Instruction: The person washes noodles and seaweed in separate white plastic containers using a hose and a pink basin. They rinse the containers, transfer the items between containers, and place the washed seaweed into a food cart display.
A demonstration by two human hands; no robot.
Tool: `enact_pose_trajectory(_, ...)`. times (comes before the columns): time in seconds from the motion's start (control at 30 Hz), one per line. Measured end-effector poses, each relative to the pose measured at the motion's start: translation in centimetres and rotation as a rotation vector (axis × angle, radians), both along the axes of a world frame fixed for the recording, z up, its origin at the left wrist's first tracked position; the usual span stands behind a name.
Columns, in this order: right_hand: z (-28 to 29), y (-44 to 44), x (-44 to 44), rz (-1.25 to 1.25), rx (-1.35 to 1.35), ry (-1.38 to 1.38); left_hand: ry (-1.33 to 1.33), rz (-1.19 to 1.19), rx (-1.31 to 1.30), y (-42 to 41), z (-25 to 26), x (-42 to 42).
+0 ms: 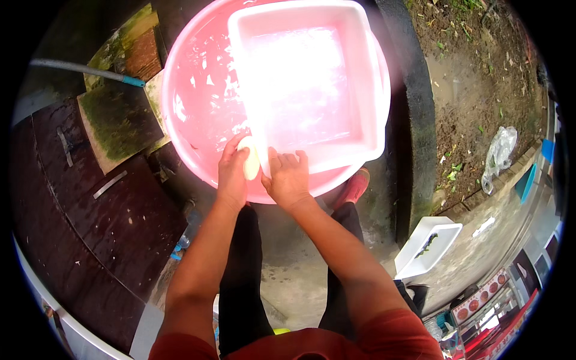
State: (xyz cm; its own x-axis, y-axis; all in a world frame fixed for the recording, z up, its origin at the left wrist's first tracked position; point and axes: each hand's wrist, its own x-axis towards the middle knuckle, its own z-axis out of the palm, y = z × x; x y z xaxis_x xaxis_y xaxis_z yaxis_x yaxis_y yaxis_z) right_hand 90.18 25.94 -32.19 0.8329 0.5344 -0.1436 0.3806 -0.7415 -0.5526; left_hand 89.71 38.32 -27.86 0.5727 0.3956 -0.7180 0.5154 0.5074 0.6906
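My left hand (231, 173) holds a pale, oval, ridged object (250, 159), perhaps a scrubbing pad, beside the near left corner of a white rectangular plastic tub (344, 157). My right hand (290, 180) grips the near rim of the tub, fingers over the edge and thumb on the outer side. The tub rests over the right part of a large round pink basin (168, 110). Water with bright glints shows in the basin's left part. Strong glare washes out much of the tub's inside, so its contents cannot be made out.
A low dark wall (416, 103) borders a muddy bed (454, 81) with a clear plastic bag (500, 150). Right of my legs stands a small white bin (427, 247) with dark leafy bits inside. Dark wet boards (103, 216), mossy slabs (121, 121) and a pole (90, 69) lie left.
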Motion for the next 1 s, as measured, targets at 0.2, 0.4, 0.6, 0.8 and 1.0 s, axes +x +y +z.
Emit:
enact_pose_trajectory(0.2, 10.6, -3.3, 3.2, 0.022, 0.258, 0.079, -0.508, -0.472, 0.624, -1.6, 5.5, -1.0)
enact_pose_trajectory(0.4, 18.2, -6.8, 4.8, -0.381, 0.61, 0.437, -0.394, -0.704, 1.145, 3.2, 6.3, 12.0)
enact_pose_trajectory(0.6, 18.5, -9.2, 4.1, -0.589, 0.877, 0.626, -0.705, -0.873, 1.053, -2.0, 10.3, 6.7)
enact_pose_trajectory(0.8, 20.4, -10.2, 2.9, -0.514, 0.981, 0.648, -0.504, -0.899, 1.257, 4.5, 9.7, 10.2)
enact_pose_trajectory(1.0, 19.0, -11.3, 2.4, -0.475, 0.943, 0.62, -0.326, -0.464, 0.963, 3.5, 13.7, 12.1)
